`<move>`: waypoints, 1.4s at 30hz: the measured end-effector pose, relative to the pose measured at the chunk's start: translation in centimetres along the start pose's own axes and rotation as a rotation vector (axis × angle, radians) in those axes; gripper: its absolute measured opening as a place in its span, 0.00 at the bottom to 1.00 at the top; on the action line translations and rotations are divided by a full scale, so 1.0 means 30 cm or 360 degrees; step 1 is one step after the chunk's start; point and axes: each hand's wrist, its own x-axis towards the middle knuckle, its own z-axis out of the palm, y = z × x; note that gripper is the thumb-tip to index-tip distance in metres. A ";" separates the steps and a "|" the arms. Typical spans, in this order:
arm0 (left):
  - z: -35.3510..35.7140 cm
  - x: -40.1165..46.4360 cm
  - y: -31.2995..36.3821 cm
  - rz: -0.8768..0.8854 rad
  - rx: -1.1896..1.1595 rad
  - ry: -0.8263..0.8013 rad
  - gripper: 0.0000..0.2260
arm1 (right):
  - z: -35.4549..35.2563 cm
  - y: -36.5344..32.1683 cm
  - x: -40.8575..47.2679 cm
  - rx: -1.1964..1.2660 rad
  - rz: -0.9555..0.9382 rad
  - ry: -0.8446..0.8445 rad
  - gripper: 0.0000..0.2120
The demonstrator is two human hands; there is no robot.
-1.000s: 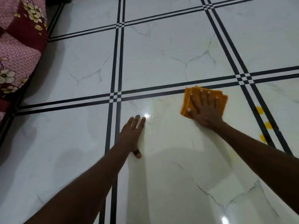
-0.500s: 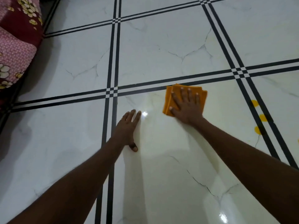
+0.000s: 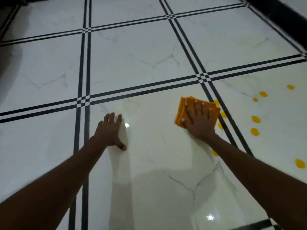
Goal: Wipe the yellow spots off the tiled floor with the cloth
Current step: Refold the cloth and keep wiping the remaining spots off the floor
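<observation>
My right hand (image 3: 200,120) lies flat with spread fingers on a folded orange cloth (image 3: 181,107), pressing it to the white tiled floor (image 3: 149,163). The cloth's right edge reaches the black grout stripes, touching the nearest yellow spots (image 3: 223,115). Several more yellow spots (image 3: 255,131) dot the tile to the right, one (image 3: 300,163) near the frame's right edge and one (image 3: 215,153) beside my right forearm. My left hand (image 3: 109,130) rests palm down on the same tile, fingers apart, holding nothing.
Double black stripes (image 3: 83,100) divide the glossy white marbled tiles. A dark skirting or wall edge (image 3: 279,17) runs along the top right corner. Light glare spots (image 3: 210,217) shine on the near tile.
The cloth under my right hand has slid right to the black stripes and the yellow spots. The view has turned right: more spots show, and the patterned fabric at left is out of view.
</observation>
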 end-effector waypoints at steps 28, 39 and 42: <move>-0.011 0.097 0.589 0.0148 0.0369 -0.0235 0.71 | -0.054 0.329 0.050 0.0064 0.0493 0.0049 0.38; 0.003 0.112 0.564 0.0156 0.0304 -0.0222 0.72 | -0.032 0.156 -0.015 0.0007 0.0002 -0.0104 0.39; 0.002 0.107 0.568 0.0170 0.0303 -0.0186 0.73 | 0.003 0.142 -0.328 0.0098 0.0067 0.0048 0.36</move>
